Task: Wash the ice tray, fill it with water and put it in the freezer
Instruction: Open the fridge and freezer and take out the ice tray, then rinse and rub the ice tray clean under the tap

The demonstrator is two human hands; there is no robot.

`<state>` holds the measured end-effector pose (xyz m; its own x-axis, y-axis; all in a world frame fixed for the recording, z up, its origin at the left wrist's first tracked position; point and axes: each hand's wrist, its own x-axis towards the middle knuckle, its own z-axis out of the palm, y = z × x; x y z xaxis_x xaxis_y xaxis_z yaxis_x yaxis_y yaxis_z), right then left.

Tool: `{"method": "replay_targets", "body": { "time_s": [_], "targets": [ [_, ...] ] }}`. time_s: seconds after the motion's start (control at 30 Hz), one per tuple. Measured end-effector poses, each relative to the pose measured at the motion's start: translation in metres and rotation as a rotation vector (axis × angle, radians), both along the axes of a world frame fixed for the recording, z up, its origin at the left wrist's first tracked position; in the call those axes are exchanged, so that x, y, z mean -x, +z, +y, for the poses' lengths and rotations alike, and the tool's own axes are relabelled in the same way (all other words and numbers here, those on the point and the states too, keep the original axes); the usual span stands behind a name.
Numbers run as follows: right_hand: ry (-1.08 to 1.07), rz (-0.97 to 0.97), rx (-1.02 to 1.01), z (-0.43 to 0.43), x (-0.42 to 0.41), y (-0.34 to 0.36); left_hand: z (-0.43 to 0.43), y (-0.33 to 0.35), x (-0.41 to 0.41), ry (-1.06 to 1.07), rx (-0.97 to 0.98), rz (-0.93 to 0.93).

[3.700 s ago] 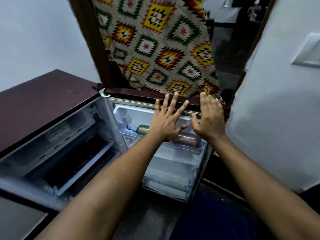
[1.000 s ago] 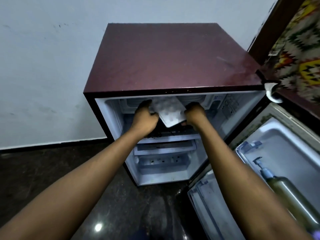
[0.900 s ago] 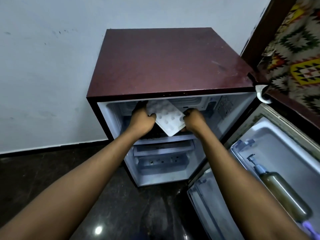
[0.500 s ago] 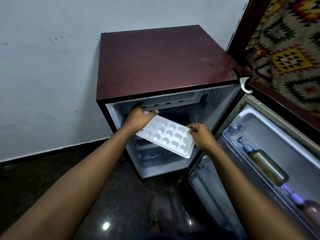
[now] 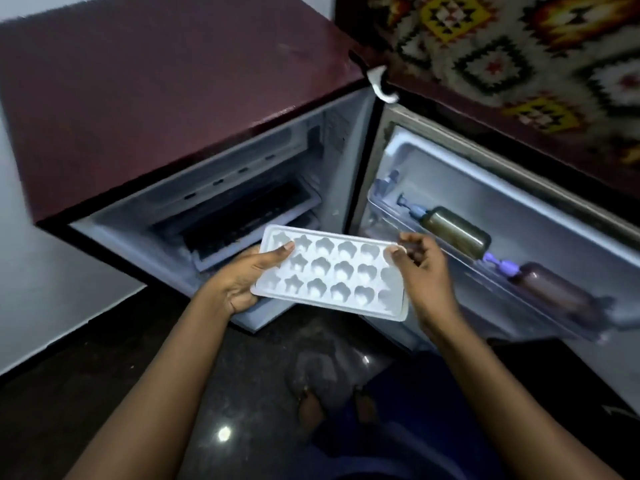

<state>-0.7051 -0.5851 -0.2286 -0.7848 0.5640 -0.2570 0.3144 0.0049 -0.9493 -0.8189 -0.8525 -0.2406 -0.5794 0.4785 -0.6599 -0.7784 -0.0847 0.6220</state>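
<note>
A: While the tray sits level in front of the open fridge, clear of the freezer slot, where do the hands stand?

B: The left hand closes on the tray's left end, thumb over the top edge and fingers under. The right hand pinches the right end, thumb on the rim, the other fingers curled behind.

A: Anything in the moulds?

B: They look empty and dry; no water or ice that I can see, though the light is dim.

A: So how far along is it?

B: Early, I'd judge. The tray is in hand and out of the freezer slot, but washing, filling and returning it are all left. No sink or tap shows.

A: And around it?

B: The door hangs open on the right, two bottles lying in its shelf. Below are a dark floor and the person's feet. A patterned cloth hangs behind the door.
</note>
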Motion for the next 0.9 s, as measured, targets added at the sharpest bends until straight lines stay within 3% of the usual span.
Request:
{"method": "replay_targets", "body": {
  "time_s": [0.13, 0.33, 0.53, 0.9],
  "targets": [
    [-0.328, 0.088, 0.173, 0.002, -0.049, 0.004, 0.032, -0.001, -0.021, -0.070, -0.036, -0.016],
    [-0.365, 0.033, 0.452, 0.019, -0.117, 0.001, 0.076, 0.016, -0.047, -0.241, 0.001, 0.032],
    [-0.310, 0.071, 0.503, 0.060, -0.189, -0.001, 0.140, 0.032, -0.087, -0.362, 0.050, 0.070],
    [-0.543, 0.145, 0.448, 0.138, -0.329, 0.008, 0.276, 0.036, -0.192, -0.586, 0.065, 0.032]
  ]
}}
